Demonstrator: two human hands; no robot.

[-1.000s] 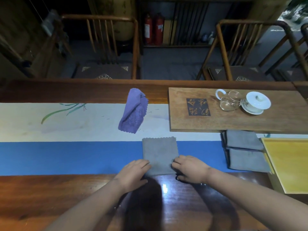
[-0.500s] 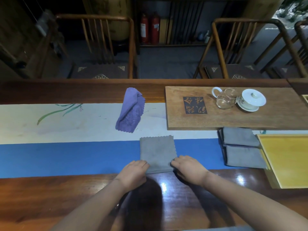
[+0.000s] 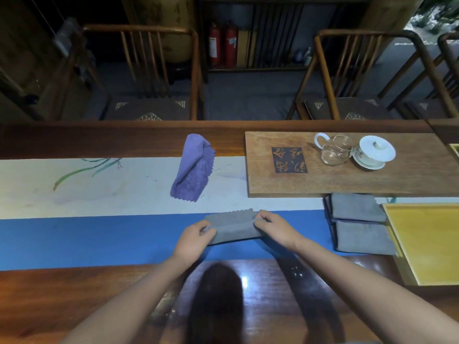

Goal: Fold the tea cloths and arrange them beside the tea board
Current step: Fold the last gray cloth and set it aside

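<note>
1. Head camera, looking down: a long wooden table (image 3: 74,294) carries a runner (image 3: 99,234) with a white band on the far side and a blue band nearer the person.
2. The tea board (image 3: 409,180) lies flat at the far right, partly over the white band. On it stand a glass pitcher (image 3: 335,151) and a white lidded cup on a saucer (image 3: 376,151), touching or nearly so; I cannot tell whether either holds anything.
3. A yellow tray (image 3: 427,244) sits at the right edge, just beside the grey stack; what shows of its inside is bare.
4. Two folded grey cloths (image 3: 357,224) lie against the near edge of the tea board, one partly over the other.
5. A purple cloth (image 3: 192,170) lies bunched on the white band, its long axis running away from the person.
6. The grey cloth (image 3: 231,225) being folded lies on the blue band, left of the stack, long axis left to right, scalloped edge on the far side.
7. The left hand (image 3: 195,240) pinches the cloth's left end, fingers closed on the fabric.
8. The right hand (image 3: 275,228) pinches the right end, fingers curled tight on the cloth.
</note>
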